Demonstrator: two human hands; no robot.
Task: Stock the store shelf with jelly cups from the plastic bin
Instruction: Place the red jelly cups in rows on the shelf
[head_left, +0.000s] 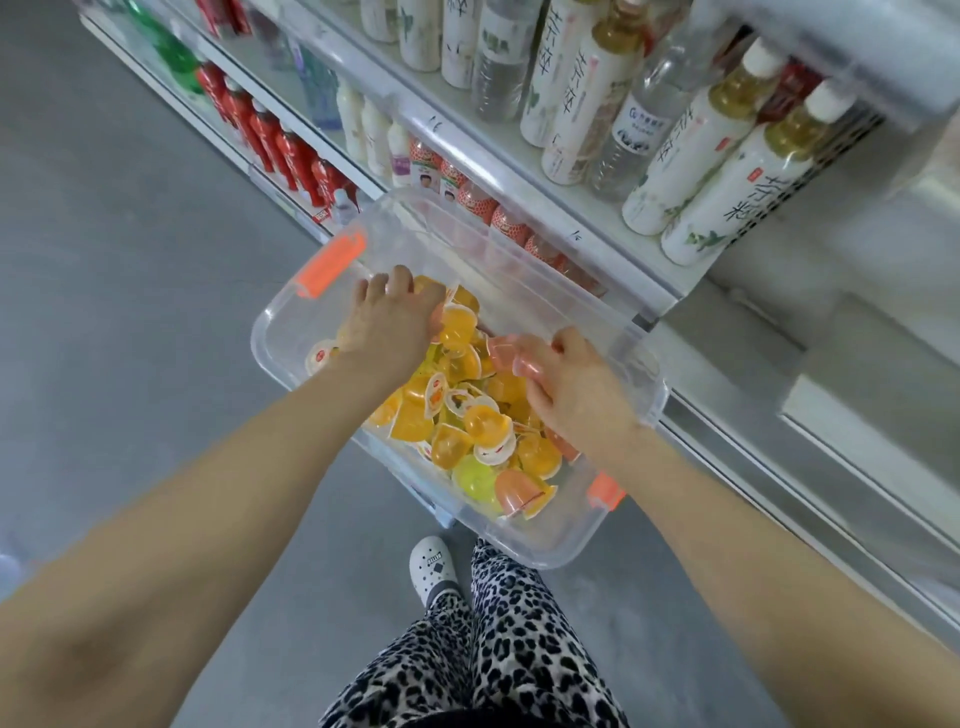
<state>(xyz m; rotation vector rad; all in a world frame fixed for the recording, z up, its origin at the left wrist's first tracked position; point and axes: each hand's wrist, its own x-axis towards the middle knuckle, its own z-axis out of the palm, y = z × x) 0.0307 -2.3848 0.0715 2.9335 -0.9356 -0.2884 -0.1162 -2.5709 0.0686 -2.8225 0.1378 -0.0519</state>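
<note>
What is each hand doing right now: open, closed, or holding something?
Left hand: fingers curled round small orange translucent jelly cups.
Right hand: grips pale pink translucent jelly cups.

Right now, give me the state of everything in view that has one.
plastic bin, open, no lid on, part full.
jelly cups, lidded, piled loose in the bin.
left hand, in the bin, gripping orange jelly cups.
right hand, in the bin, gripping pink jelly cups.
shelf bottles, capped, standing in rows.
</note>
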